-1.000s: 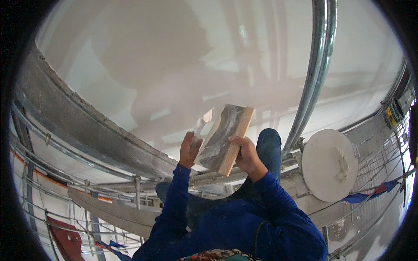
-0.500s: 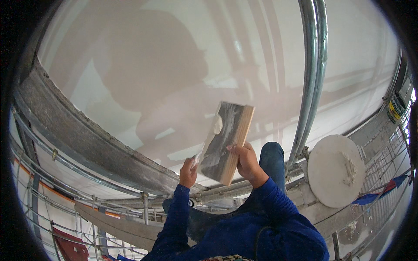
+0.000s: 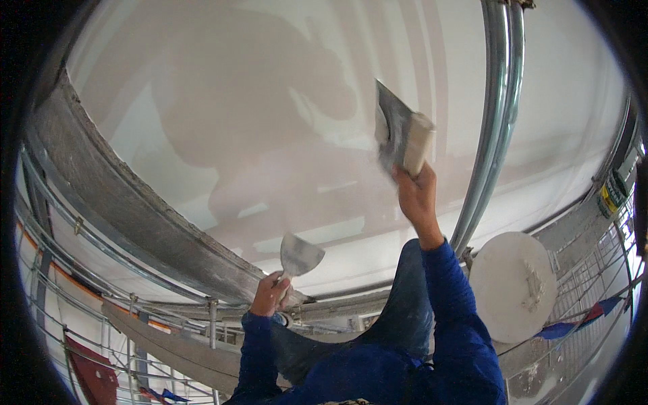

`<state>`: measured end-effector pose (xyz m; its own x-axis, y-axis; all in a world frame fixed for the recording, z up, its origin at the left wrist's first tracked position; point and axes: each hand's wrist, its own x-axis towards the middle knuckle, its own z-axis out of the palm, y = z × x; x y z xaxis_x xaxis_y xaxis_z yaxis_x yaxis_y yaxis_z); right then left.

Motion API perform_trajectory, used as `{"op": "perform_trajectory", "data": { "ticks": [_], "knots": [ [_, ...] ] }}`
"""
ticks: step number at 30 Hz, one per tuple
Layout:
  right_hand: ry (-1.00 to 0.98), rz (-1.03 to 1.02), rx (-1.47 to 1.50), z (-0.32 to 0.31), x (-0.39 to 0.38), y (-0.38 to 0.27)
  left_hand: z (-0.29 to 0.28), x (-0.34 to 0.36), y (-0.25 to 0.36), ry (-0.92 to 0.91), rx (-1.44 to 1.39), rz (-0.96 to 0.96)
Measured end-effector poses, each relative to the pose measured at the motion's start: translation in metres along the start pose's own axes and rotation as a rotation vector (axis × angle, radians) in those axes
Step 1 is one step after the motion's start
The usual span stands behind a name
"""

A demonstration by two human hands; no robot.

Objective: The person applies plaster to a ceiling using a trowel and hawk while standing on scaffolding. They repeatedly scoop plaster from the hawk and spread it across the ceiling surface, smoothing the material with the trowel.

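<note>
My right hand (image 3: 419,201) is raised out in front of the wall, closed round the wooden back of a wide plastering blade (image 3: 395,125). A pale dab of filler lies on the blade's metal face, near its left edge; the blade is tilted and somewhat blurred. Lower and to the left, my left hand (image 3: 270,295) grips the handle of a putty knife (image 3: 301,254), whose rounded, fan-shaped blade points up. The two tools are well apart. Behind them spreads the pale, smooth wall (image 3: 270,182), with my shadow across it. I cannot tell whether the wide blade touches the wall.
A round white board (image 3: 506,290) with smeared filler stands beside my right arm. Metal scaffold tubes (image 3: 496,121) rise to the right of the wide blade. A dark bucket (image 3: 612,192) is at far right. A rough grey ledge (image 3: 135,189) and railings (image 3: 135,270) run along the left.
My right hand has swung up and away with the wide blade. My left hand has shifted slightly left and down, and its putty knife now shows clear of the wide blade.
</note>
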<state>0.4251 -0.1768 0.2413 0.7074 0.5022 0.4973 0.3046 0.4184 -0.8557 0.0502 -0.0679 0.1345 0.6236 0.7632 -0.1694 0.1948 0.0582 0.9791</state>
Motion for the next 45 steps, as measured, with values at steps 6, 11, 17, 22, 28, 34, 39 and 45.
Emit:
{"op": "perform_trajectory", "data": {
  "ticks": [6,11,17,22,28,34,39,45],
  "knots": [
    [0.231,-0.903,-0.881,0.027,0.176,-0.023,-0.026,-0.037,-0.073,0.120,0.052,-0.043],
    [0.391,-1.093,-1.185,0.050,0.281,-0.020,-0.051,-0.083,-0.131,0.414,0.027,-0.180],
    [0.402,-1.103,-1.238,0.064,0.325,-0.005,-0.061,-0.096,-0.152,0.595,-0.276,-0.173],
    [0.387,-1.107,-1.209,0.066,0.341,0.006,-0.071,-0.089,-0.161,0.566,-0.274,-0.222],
    [0.364,-1.121,-1.207,0.064,0.345,0.013,-0.073,-0.089,-0.161,0.518,-0.323,-0.207],
    [0.325,-1.082,-1.180,0.062,0.336,0.021,-0.064,-0.087,-0.145,0.522,-0.240,-0.231],
    [0.253,-0.945,-1.242,0.052,0.310,0.059,-0.078,-0.094,-0.174,0.576,-0.309,-0.203],
    [0.182,-0.837,-1.216,0.043,0.263,0.110,-0.096,-0.100,-0.194,0.391,-0.359,-0.116]
  ]
}}
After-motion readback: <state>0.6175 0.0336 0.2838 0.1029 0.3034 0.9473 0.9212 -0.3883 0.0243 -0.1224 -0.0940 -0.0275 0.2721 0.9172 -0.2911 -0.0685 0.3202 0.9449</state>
